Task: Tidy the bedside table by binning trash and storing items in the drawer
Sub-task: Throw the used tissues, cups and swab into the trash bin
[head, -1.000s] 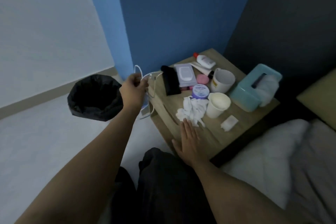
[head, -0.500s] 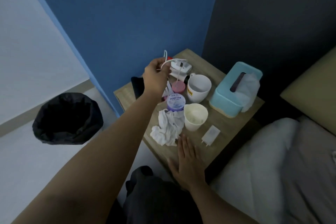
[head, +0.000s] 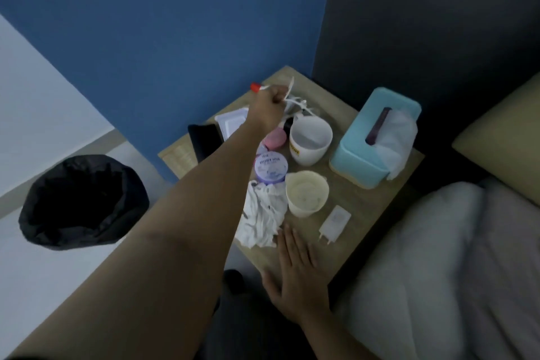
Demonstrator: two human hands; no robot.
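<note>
Two hands in view. Left hand (head: pixel 270 99): fingers closed around a white cable (head: pixel 295 101), raised over the far side of the tabletop (head: pixel 377 199); cable ends blurred, and the forearm hides part of the items beneath. Right hand (head: pixel 298 272): flat, fingers spread, at the near edge beside crumpled tissue (head: pixel 263 219). Bin (head: pixel 81 202) on the floor, well apart.

Both forearms are bare, no sleeves showing. The left hand (head: pixel 270 101) and right hand (head: pixel 295 278) wear nothing (no rings or watch visible). Dark trousers (head: pixel 248 324) cover the lap.
</note>
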